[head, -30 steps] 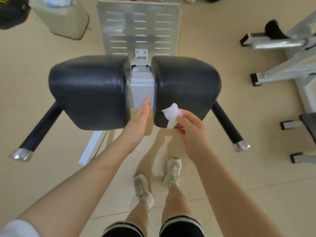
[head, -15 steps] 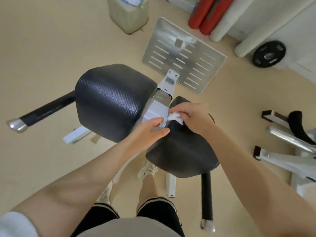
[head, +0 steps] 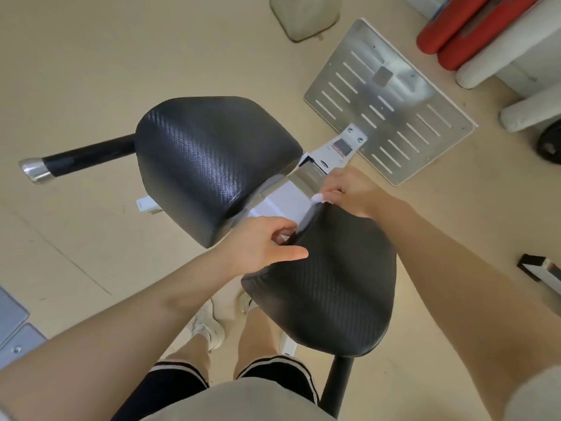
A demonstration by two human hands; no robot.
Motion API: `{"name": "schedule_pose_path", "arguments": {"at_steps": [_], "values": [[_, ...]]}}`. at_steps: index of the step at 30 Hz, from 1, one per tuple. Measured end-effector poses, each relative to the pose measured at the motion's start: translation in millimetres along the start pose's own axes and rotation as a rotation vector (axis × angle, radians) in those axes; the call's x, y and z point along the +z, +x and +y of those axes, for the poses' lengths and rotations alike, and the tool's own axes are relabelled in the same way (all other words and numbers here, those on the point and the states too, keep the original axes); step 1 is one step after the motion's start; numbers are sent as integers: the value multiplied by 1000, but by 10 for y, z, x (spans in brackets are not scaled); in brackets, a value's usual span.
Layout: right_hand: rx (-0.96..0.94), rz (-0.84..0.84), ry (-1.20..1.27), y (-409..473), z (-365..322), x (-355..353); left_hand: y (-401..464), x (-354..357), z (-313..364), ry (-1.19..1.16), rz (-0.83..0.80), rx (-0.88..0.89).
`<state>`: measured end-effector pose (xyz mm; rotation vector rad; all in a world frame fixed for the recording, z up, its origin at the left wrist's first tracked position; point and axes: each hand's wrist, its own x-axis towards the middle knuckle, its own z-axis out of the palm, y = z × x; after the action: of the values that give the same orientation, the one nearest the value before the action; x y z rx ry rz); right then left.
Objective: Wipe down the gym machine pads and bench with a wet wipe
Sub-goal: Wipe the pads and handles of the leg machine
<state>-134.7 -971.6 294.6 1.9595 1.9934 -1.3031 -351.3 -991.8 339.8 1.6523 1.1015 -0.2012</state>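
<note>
Pads first, taken from the left: the left black pad (head: 218, 165) with its carbon-weave cover sits untouched, its chrome-capped handle (head: 76, 159) sticking out to the side, and between it and the right black pad (head: 331, 281) runs the white centre post (head: 285, 199) of the machine. The left hand (head: 261, 244) grips the inner edge of the right pad, thumb lying on the top face and fingers curled down into the gap, so it appears to be steadying the pad. Further right, the right hand (head: 349, 189) pinches the wet wipe (head: 318, 197) against the far inner corner of the same pad; only a small white tuft of the wipe shows under the fingers. The step in hand looks like wiping the inner side and seam of this pad. To do it well, I would keep the left hand bracing, spread the wipe flatter under the fingertips, and draw it along the edge toward the body in one long pass, then cover the top face. Beyond the hands, the slotted metal footplate (head: 391, 101) lies on the floor.
</note>
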Motion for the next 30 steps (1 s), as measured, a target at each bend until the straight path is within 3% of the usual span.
{"name": "schedule_pose_path", "arguments": {"at_steps": [7, 11, 17, 19, 21, 23, 25, 27, 30], "values": [[-222, -55, 40, -343, -261, 153, 135, -70, 3, 115, -43, 55], [-126, -12, 160, -107, -57, 110, 183, -106, 57, 122, -17, 44], [382, 171, 207, 291, 475, 132, 387, -175, 183, 185, -146, -5], [373, 178, 283, 268, 401, 143, 554, -161, 284, 277, -181, 7], [242, 145, 307, 161, 238, 156, 717, -146, 400, 388, -207, 43], [94, 132, 222, 58, 114, 187, 889, -174, 552, 403, -273, 48], [59, 134, 223, 57, 144, 221, 1057, -209, 667, 394, -365, 14], [114, 158, 297, 151, 280, 232, 1203, -220, 701, 381, -403, -24], [387, 263, 466, 313, 609, 268, 1425, -176, 661, 346, -411, -86]]}}
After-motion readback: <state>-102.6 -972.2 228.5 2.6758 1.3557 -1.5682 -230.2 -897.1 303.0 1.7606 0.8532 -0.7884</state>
